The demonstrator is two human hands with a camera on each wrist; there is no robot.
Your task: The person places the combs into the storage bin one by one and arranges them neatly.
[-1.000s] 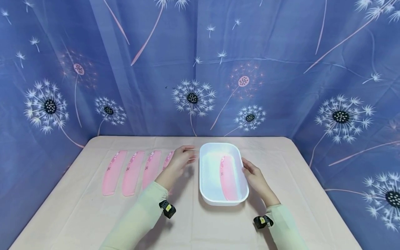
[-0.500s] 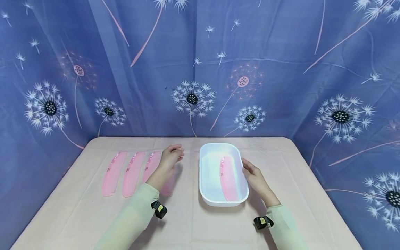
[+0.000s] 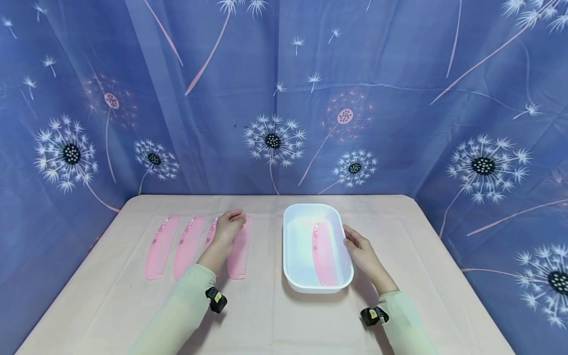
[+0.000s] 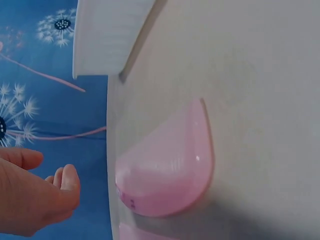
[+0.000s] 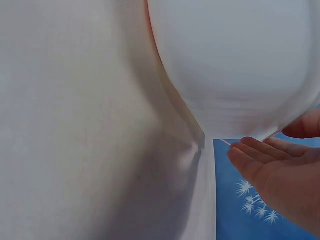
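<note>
Combs lie four in a row on the table, from ten to eleven o'clock as we look forward, printed ends toward twelve; a fifth comb lies in the tray, which sits between twelve and one. Our left hand hovers over the row's three o'clock end with nothing in it, thumb and fingers apart and loosely bent, and the left wrist view shows a gap between it and the end comb. Our right hand is at the tray's three o'clock side, fingers slack against the wall, thumb apart from them; we cannot tell how firmly it bears. We judge the step in hand to be taking up the end comb, the one nearest the tray. To do it well, we should come down from above and pinch across its twelve o'clock end, clear of the teeth along the three o'clock edge, which look fine and could bend. Being thin, it probably offers little to grasp, so a fingertip slipped under the edge should serve better than a hard squeeze. Its neighbour lies close at nine o'clock, so we want a tidy entry that does not nudge it. The right hand needs only a light touch; a strong push could slide the tray toward nine.
</note>
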